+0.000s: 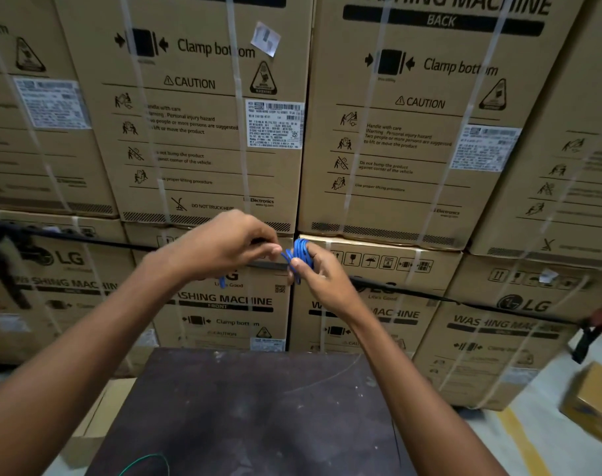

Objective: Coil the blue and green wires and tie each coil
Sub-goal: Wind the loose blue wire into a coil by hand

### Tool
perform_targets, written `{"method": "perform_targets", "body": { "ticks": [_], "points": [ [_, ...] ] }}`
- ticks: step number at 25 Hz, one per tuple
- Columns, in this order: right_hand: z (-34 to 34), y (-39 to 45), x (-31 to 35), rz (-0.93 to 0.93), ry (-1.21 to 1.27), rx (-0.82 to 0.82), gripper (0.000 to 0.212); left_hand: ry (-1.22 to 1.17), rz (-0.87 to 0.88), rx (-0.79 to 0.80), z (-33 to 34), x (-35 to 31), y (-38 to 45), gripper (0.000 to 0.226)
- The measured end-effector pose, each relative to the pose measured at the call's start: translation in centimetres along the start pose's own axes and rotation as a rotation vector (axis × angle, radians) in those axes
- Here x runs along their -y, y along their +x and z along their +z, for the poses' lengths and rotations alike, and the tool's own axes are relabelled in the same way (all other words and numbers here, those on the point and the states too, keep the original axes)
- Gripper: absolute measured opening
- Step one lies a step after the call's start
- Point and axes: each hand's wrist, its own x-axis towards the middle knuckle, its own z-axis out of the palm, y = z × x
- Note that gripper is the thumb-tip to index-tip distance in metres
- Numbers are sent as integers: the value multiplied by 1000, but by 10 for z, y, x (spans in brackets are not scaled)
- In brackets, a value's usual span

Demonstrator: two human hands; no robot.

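We see the right hand [322,274] grasping a small coil of blue wire [301,252] between thumb and fingers, raised in front of the stacked cartons. The left hand [229,242], fingers curled, pinches at a strand just beside the coil; its fingertips hide exactly what it holds. One green wire [145,462] lies on the dark table [251,407], cut off by the bottom edge. The cardboard boxes [203,132] read "LG", "WASHING MACHINE", "BACK", "FRONT", "Clamp bottom" and "CAUTION"; their edge labels are blurred.
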Motion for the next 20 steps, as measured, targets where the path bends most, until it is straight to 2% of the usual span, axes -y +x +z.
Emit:
{"method": "perform_targets", "body": {
  "ticks": [4,7,12,16,20],
  "points": [
    [5,-14,18,74,88,209,35,-113,-3,35,-5,18,12,23],
    [5,-24,26,61,259,337,26,-362,-16,23,-1,31,11,20],
    [4,-24,42,34,604,260,20,-732,-34,-129,36,46,1,27],
    [8,-11,53,12,794,123,21,-1001,-94,-190,79,31,4,24],
    [8,2,59,-21,888,11,19,-977,-151,-250,103,10,3,29]
  ]
}}
